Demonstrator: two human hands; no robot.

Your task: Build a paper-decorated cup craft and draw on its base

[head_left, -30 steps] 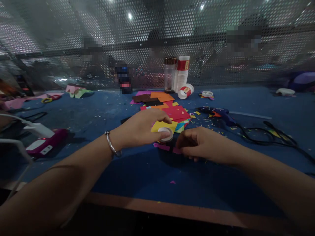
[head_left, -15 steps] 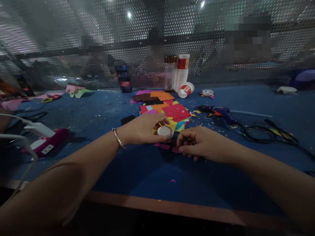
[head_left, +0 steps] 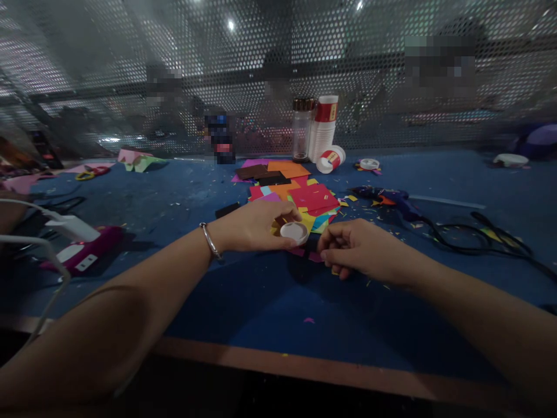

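Note:
My left hand (head_left: pixel 261 225), with a silver bangle on the wrist, grips a small round white cup (head_left: pixel 294 232) between thumb and fingers, its round face turned up toward me. Just right of it, my right hand (head_left: pixel 354 248) is closed with curled fingers; what it holds, if anything, is hidden. Dark and pink paper pieces (head_left: pixel 311 252) lie between the hands. Behind them spreads a pile of coloured paper, with a red sheet (head_left: pixel 314 198) and an orange sheet (head_left: pixel 288 169).
A glue gun (head_left: pixel 394 200) with a black cord lies at the right. At the back stand a clear jar (head_left: pixel 301 136) and stacked paper cups (head_left: pixel 322 130), a tipped cup (head_left: pixel 331 159) beside them. A magenta power strip (head_left: pixel 98 247) sits left, scissors (head_left: pixel 89 173) beyond it.
The round face of the white cup shows a little wider and shifts slightly right. My right hand has moved slightly right, still curled.

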